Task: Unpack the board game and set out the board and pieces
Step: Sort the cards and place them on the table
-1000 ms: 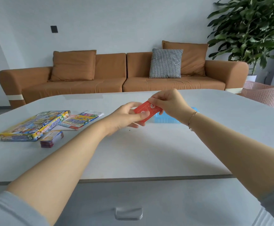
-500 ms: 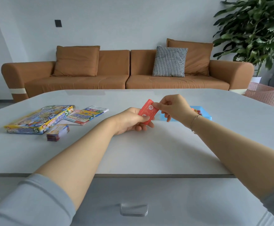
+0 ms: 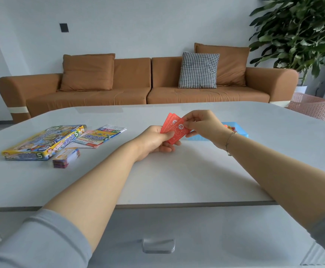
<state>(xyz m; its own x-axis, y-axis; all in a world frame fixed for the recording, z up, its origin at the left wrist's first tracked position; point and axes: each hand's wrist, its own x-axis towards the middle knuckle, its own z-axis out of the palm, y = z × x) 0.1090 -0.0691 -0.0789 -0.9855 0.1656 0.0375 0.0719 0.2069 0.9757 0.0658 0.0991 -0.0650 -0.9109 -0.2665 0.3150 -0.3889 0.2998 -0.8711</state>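
Both hands hold a small fan of red cards above the middle of the white table. My left hand grips the fan's lower end from below. My right hand pinches the front card's upper right edge. The colourful game box lies flat at the left. A folded printed board or sheet rests beside it. A stack of cards lies in front of the box. Behind my right wrist a light blue tray with small red pieces is partly hidden.
A brown sofa with a houndstooth cushion stands behind the table. A large potted plant and a pink basket stand at the right. A drawer handle shows below the table's near edge.
The red cards went from one closed packet to a spread fan. Both hands stayed together over the table's middle, and my view shifted slightly.
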